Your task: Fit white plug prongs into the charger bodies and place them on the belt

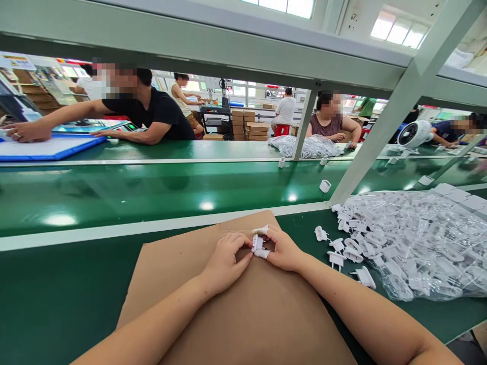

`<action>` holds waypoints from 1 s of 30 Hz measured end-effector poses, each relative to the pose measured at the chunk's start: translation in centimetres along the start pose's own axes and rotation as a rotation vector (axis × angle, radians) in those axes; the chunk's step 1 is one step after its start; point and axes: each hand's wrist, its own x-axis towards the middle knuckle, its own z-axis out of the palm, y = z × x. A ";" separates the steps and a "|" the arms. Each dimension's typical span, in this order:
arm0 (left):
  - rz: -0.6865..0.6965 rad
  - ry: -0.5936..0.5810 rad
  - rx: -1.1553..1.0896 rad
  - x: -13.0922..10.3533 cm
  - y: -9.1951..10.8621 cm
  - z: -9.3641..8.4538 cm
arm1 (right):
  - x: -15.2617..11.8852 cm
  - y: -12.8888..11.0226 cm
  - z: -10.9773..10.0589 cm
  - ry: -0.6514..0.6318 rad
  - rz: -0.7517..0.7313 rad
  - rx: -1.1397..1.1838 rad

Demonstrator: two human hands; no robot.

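Between my two hands, over a sheet of brown cardboard (243, 314), is a small white plug piece (257, 243) with its pins towards the right. My right hand (281, 248), with white covers on the thumb and a finger, pinches it from the right. From the other side my left hand (228, 256) closes thumb and fingertips on its left edge. To the right of my right hand lie several loose white plug pieces (337, 258), beside a clear plastic bag (418, 243) full of similar ones.
Past the cardboard runs a green conveyor belt (152, 192) carrying a white charger body (325, 186). A slanted metal post (380, 121) and an overhead beam (190, 40) frame the bench. Across the belt, co-workers sit near a blue-edged tray (57, 152) and a white fan (414, 134).
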 end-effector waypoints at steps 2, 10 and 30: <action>0.002 0.003 -0.004 0.0 0.0 0.0 | 0.0 0.0 0.0 0.003 0.001 -0.003; 0.013 -0.004 -0.002 0.0 0.0 0.0 | 0.0 0.0 -0.1 -0.004 0.008 0.011; -0.079 0.008 0.133 -0.2 0.6 0.4 | 1.1 1.6 -0.3 0.127 0.321 0.545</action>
